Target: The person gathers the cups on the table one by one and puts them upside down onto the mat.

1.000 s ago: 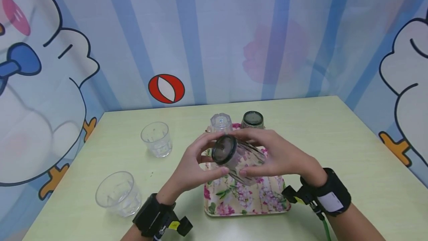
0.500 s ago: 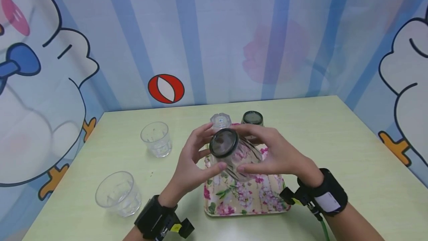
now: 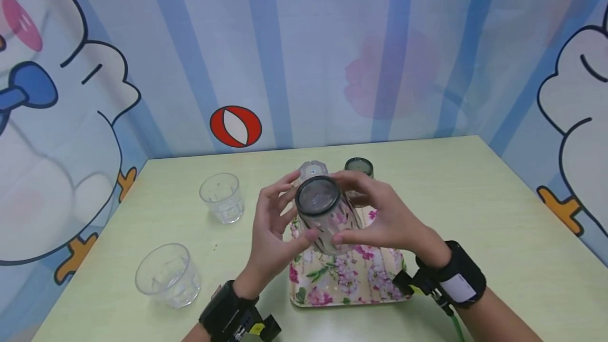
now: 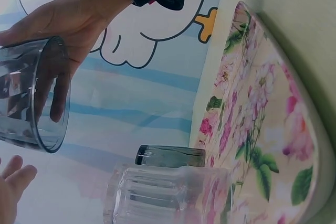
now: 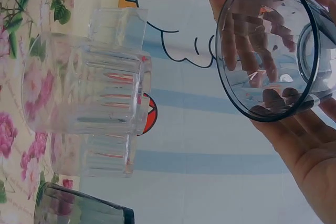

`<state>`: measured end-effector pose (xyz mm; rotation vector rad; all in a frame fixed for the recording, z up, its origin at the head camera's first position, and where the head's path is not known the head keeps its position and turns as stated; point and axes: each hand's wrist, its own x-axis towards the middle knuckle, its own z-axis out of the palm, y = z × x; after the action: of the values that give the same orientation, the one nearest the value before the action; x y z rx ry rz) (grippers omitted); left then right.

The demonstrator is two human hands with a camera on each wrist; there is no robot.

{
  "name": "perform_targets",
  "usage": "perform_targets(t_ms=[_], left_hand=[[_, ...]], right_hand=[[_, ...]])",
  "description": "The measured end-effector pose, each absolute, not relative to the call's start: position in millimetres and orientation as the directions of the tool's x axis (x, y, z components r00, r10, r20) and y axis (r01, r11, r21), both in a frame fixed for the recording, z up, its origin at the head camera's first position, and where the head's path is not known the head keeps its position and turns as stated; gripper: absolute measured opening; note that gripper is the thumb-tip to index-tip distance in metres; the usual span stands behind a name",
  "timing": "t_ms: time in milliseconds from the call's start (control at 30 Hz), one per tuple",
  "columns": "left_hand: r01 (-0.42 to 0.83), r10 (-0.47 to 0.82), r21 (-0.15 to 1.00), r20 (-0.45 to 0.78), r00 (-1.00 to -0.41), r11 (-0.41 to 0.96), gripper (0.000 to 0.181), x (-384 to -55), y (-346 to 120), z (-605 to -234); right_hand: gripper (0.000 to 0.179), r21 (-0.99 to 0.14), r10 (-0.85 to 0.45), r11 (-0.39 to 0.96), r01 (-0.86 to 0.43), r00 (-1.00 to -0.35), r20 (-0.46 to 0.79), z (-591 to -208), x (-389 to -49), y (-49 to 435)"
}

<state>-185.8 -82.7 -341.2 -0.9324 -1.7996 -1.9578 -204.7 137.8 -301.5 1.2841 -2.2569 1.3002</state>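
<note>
The glass (image 3: 328, 216) has tipped nearer upside-down, my left hand (image 3: 274, 234) and right hand (image 3: 386, 218) curled round it, this turn probably calling for levelling next.

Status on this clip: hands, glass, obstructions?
Right hand holds the tinted glass, base up, over the floral tray. Left hand beside it, grip unclear. Possible obstacles behind: inverted clear glass, second tinted glass.
</note>
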Motion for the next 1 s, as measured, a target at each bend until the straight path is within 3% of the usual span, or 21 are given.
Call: perform_targets(t_ms=[333,1000], left_hand=[[0.694,0.213,0.704,0.709,-0.672,-0.151,0.074,-187.0,-82.4,-344.0],[0.681,0.162,0.73,0.68,-0.715,-0.061,0.071,-188.0,-87.6,-342.7]], right_hand=[[0.087,-0.608,-0.55,0.17,-0.776,-0.587,0.595,-305.1,-205.2,133.3],[0.089,-0.632,-0.544,0.204,-0.748,-0.623,0.562,-305.5,-205.0,130.8]])
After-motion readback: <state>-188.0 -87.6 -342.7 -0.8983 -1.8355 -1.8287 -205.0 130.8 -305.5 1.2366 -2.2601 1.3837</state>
